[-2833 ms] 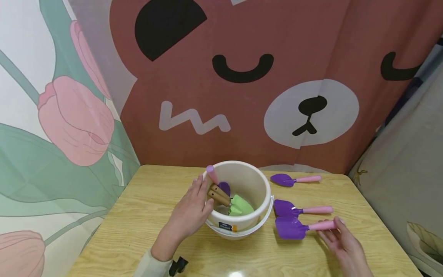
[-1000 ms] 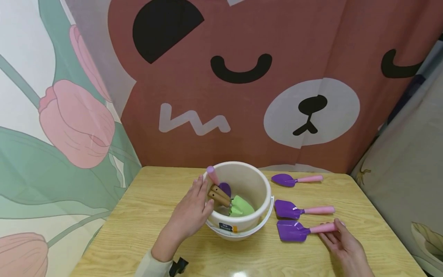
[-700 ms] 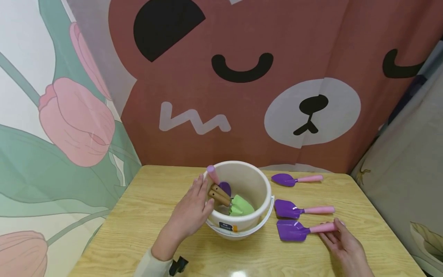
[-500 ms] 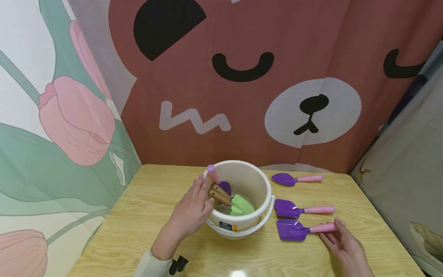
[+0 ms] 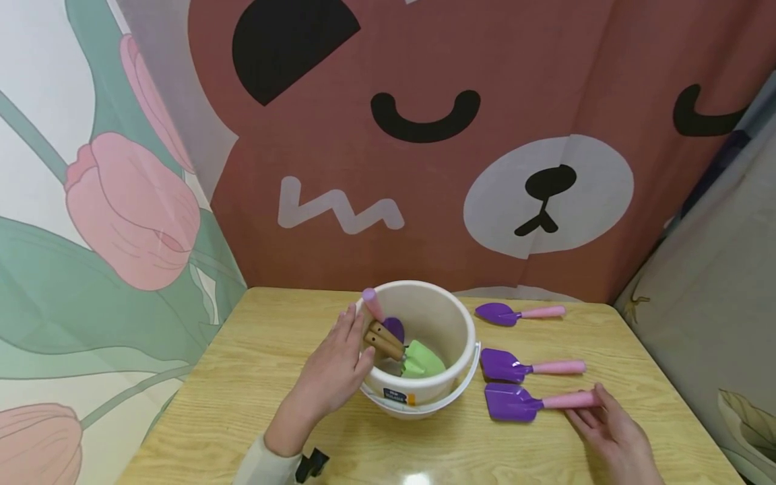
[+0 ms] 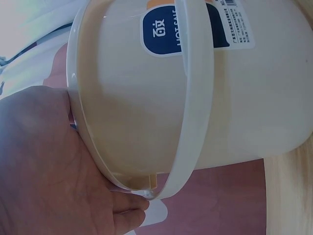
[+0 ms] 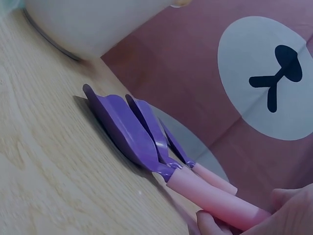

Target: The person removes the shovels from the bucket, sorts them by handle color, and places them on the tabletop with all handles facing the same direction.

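Observation:
A white bucket [image 5: 424,397] stands on the table. My left hand [image 5: 330,367] lies along its left rim with fingers straight, touching it. Inside lean two wooden-handled tools, one showing a light green head [image 5: 421,360], and a purple trowel with a pink handle [image 5: 372,304]. To the right lie three purple trowels with pink handles, side by side. My right hand [image 5: 615,424] is at the handle end of the nearest trowel [image 5: 514,402]; in the right wrist view its thumb is above the pink handle [image 7: 210,196] and a fingertip below, loosely bent. Its other fingers are partly hidden.
The middle trowel [image 5: 506,366] and the far, pointed trowel [image 5: 497,314] lie behind the nearest one. The bucket's white bail [image 6: 198,98] hangs down its front. A bear-print curtain [image 5: 424,202] closes off the back of the wooden table [image 5: 254,397].
My right hand has slid a little to the right, towards the end of the nearest trowel's handle, while that trowel stayed in place. My left hand has stayed at the bucket rim.

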`<state>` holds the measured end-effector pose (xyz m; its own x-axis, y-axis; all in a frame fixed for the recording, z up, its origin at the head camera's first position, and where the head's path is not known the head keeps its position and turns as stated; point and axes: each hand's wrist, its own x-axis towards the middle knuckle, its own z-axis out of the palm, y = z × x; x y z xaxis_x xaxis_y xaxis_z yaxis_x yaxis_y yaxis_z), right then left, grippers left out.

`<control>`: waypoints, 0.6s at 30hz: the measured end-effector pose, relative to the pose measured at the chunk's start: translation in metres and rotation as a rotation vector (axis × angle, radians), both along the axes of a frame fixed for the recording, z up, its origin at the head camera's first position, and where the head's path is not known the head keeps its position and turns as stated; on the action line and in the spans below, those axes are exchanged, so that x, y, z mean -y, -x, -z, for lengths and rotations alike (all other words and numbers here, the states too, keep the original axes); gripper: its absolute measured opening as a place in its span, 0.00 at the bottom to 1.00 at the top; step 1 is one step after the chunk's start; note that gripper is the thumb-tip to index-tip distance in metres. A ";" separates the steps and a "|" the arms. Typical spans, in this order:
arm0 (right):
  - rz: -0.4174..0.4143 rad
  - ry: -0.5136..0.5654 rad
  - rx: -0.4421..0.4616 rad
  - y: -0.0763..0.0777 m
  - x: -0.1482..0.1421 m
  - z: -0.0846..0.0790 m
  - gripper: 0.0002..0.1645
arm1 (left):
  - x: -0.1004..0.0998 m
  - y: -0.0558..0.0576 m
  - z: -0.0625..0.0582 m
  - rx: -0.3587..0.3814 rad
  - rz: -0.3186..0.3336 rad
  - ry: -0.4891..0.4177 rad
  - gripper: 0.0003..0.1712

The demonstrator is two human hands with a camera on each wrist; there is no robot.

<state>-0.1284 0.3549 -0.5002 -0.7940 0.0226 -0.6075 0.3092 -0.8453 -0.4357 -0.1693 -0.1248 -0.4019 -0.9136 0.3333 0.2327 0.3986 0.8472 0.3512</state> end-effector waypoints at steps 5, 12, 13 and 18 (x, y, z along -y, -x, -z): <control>0.006 0.007 0.001 -0.001 -0.006 0.000 0.05 | 0.000 0.000 -0.001 0.006 0.003 -0.003 0.39; -0.001 -0.056 0.033 0.000 -0.016 0.002 0.36 | 0.000 0.000 -0.002 0.013 0.005 -0.009 0.39; 0.005 -0.068 0.038 0.000 -0.017 0.002 0.39 | 0.000 0.000 -0.002 0.014 0.004 -0.007 0.39; 0.030 -0.084 0.037 -0.003 -0.025 -0.001 0.18 | 0.000 0.000 -0.001 0.014 0.008 -0.003 0.39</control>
<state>-0.1250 0.3803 -0.4995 -0.7692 0.0985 -0.6314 0.3015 -0.8153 -0.4944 -0.1694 -0.1248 -0.4007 -0.9143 0.3397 0.2205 0.3999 0.8433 0.3591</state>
